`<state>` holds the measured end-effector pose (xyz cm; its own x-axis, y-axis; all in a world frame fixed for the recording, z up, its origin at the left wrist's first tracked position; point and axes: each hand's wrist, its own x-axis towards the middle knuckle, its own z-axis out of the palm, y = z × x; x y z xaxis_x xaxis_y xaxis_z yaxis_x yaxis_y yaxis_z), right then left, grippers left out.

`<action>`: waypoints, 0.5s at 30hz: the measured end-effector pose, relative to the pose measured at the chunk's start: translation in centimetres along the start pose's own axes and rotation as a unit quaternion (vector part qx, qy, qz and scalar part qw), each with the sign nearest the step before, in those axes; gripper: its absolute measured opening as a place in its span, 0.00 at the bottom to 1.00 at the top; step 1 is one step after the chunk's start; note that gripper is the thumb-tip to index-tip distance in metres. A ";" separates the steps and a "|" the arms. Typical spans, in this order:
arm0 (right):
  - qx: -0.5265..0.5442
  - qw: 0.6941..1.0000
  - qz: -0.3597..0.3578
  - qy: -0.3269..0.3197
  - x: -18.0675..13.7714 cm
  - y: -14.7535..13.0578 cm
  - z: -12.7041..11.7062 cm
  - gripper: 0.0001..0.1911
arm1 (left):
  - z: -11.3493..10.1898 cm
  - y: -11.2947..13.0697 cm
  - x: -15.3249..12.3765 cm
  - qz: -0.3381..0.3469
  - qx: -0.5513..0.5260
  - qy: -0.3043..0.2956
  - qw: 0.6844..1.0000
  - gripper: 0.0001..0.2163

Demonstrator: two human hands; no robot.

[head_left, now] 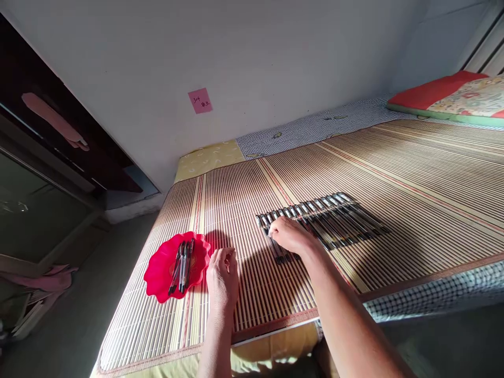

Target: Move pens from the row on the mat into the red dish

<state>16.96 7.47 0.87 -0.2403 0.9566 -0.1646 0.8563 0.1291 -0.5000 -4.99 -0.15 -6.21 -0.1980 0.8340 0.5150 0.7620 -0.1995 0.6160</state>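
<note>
My right hand [289, 234] is at the left end of a row of pens [334, 220], its fingers pinched on the leftmost pen [277, 251]. Several black-and-clear pens lie side by side there, caps toward the wall. My left hand [222, 275] rests over the mat just right of a red scalloped plate [159, 265]. Its fingers are loosely bent, apart from the thumb, with nothing visible between them. A few more pens [183, 266] lie together in the plate.
A striped bamboo mat [244, 210] covers the bed, with checked cloth [433, 294] hanging along its front edge. A pink note [200, 101] is stuck on the wall. At the far right lies a red and floral pillow [444, 94]. A dark door [79, 121] stands left.
</note>
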 end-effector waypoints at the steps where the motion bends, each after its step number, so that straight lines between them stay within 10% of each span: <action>1: -0.007 1.000 0.004 -0.009 -0.1 -0.1 0.0 0.14 | -0.1 0.0 0.0 -0.005 -0.002 -0.003 1.000 0.08; 15: 0.024 0.998 -0.023 0.053 0.7 -0.2 1.0 0.18 | -0.3 0.7 -0.2 -0.009 -0.040 -0.091 0.995 0.07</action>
<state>16.20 7.83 -0.05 -0.2262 0.9727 -0.0509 0.8222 0.1627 -0.5454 -4.63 -0.61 -5.71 -0.0909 0.9162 0.3904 0.7060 -0.2172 0.6741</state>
